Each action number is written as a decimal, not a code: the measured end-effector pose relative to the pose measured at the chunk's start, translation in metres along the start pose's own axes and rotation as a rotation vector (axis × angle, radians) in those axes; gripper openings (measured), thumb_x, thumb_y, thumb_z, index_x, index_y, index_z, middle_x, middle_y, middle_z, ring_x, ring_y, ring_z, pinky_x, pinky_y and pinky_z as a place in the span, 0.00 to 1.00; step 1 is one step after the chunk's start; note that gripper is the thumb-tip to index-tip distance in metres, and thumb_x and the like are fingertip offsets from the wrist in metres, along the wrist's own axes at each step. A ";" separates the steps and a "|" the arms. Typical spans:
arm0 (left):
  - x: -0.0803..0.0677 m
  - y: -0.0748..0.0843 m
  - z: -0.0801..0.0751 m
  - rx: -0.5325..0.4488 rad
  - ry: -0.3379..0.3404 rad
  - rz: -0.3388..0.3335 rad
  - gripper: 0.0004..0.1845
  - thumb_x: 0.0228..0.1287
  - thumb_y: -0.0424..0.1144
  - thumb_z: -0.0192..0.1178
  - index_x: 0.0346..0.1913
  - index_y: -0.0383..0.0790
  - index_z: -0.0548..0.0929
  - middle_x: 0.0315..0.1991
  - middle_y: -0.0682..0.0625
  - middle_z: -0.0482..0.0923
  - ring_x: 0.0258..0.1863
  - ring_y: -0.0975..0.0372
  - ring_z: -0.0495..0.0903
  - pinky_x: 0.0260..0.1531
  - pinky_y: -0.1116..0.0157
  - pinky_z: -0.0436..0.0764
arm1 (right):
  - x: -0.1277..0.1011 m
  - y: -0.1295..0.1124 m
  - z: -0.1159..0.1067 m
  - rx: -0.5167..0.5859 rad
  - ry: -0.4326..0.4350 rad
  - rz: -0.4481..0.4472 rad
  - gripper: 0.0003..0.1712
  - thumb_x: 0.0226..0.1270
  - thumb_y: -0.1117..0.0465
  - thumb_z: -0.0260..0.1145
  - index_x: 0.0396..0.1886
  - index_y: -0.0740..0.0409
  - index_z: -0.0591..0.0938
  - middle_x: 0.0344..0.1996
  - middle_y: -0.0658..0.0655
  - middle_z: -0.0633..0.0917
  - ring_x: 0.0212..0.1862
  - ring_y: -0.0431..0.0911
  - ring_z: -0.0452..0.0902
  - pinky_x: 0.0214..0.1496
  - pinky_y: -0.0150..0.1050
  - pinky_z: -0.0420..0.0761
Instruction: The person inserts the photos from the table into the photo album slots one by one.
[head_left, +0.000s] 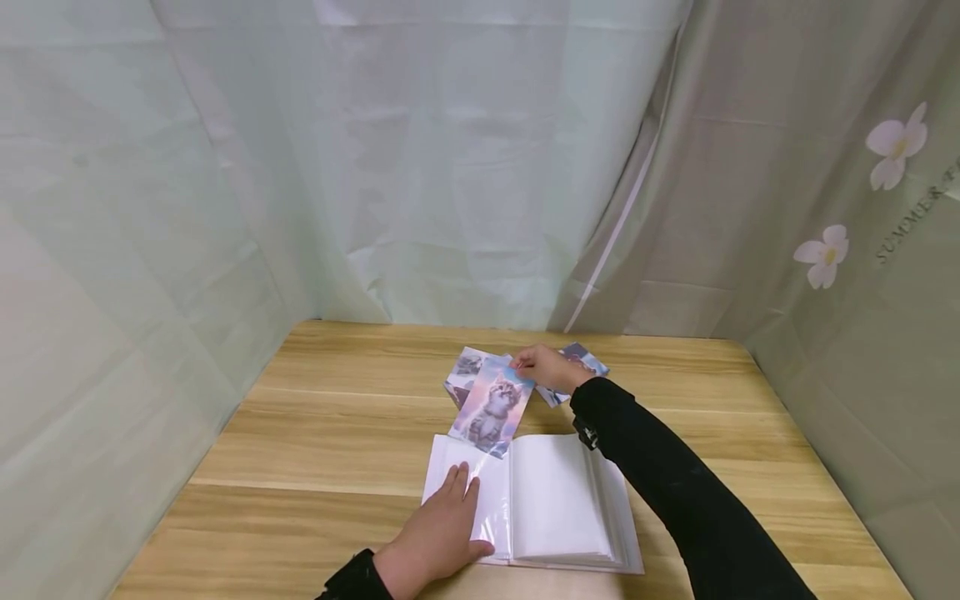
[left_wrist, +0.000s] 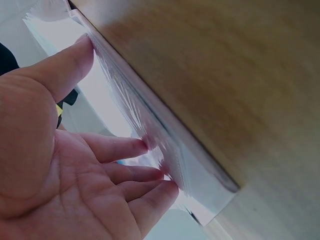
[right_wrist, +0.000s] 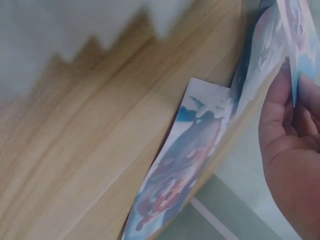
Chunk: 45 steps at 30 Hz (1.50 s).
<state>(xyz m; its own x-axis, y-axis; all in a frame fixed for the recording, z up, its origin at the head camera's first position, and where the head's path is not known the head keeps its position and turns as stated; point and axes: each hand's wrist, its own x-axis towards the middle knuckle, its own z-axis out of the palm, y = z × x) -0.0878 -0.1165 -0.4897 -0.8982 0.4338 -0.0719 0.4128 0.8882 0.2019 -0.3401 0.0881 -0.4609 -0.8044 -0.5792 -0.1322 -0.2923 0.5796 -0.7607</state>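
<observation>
My right hand pinches a kitten photo card by its upper corner, between thumb and fingers. The lower end of that card overlaps the top edge of an open photo album in the head view. On the album's left page lies my left hand, fingers straight and thumb spread. In the left wrist view its fingertips touch the clear-sleeved pages. The right wrist view shows the held card nearly edge-on, with the thumb on one face and fingers behind.
More photo cards lie behind the album: one partly under the held card, another to the right beyond my hand. The wooden table is bounded at the back and sides by pale curtains.
</observation>
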 end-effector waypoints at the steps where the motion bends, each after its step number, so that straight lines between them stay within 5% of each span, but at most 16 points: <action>1: 0.000 0.000 0.001 -0.001 0.000 -0.001 0.48 0.58 0.62 0.67 0.67 0.23 0.71 0.69 0.27 0.63 0.70 0.39 0.64 0.67 0.50 0.70 | 0.000 -0.001 0.000 0.000 -0.006 -0.009 0.10 0.75 0.69 0.59 0.49 0.66 0.83 0.48 0.60 0.85 0.49 0.48 0.79 0.51 0.38 0.79; 6: 0.000 0.000 0.002 -0.010 -0.001 0.001 0.48 0.59 0.62 0.67 0.67 0.23 0.71 0.70 0.27 0.63 0.70 0.39 0.63 0.67 0.50 0.69 | 0.002 -0.005 -0.001 -0.033 -0.019 -0.056 0.10 0.74 0.70 0.59 0.49 0.67 0.84 0.50 0.63 0.85 0.53 0.51 0.80 0.53 0.40 0.80; 14: -0.001 0.001 0.000 -0.017 -0.008 0.002 0.48 0.59 0.62 0.66 0.67 0.23 0.70 0.70 0.26 0.63 0.70 0.39 0.63 0.67 0.50 0.69 | 0.009 -0.012 0.004 -0.090 -0.044 -0.070 0.10 0.74 0.69 0.61 0.47 0.64 0.86 0.46 0.58 0.87 0.42 0.44 0.79 0.44 0.34 0.79; 24: -0.001 0.001 0.000 -0.041 -0.012 -0.008 0.47 0.59 0.61 0.67 0.67 0.23 0.71 0.69 0.27 0.64 0.70 0.38 0.63 0.66 0.50 0.70 | 0.012 -0.022 0.015 -0.187 -0.085 -0.128 0.09 0.70 0.69 0.65 0.46 0.63 0.88 0.45 0.59 0.88 0.50 0.50 0.83 0.52 0.38 0.83; 45: 0.000 0.000 -0.003 -0.044 -0.012 -0.004 0.47 0.58 0.61 0.67 0.66 0.23 0.71 0.70 0.28 0.64 0.71 0.38 0.63 0.67 0.49 0.69 | 0.011 -0.028 0.039 -0.194 -0.231 -0.139 0.08 0.69 0.69 0.65 0.44 0.62 0.88 0.42 0.55 0.89 0.47 0.43 0.83 0.51 0.33 0.81</action>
<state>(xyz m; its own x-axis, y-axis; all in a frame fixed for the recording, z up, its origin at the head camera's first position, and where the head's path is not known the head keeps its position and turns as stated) -0.0878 -0.1168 -0.4871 -0.8977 0.4325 -0.0848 0.4021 0.8825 0.2440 -0.3206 0.0436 -0.4656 -0.6178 -0.7623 -0.1929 -0.5020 0.5712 -0.6494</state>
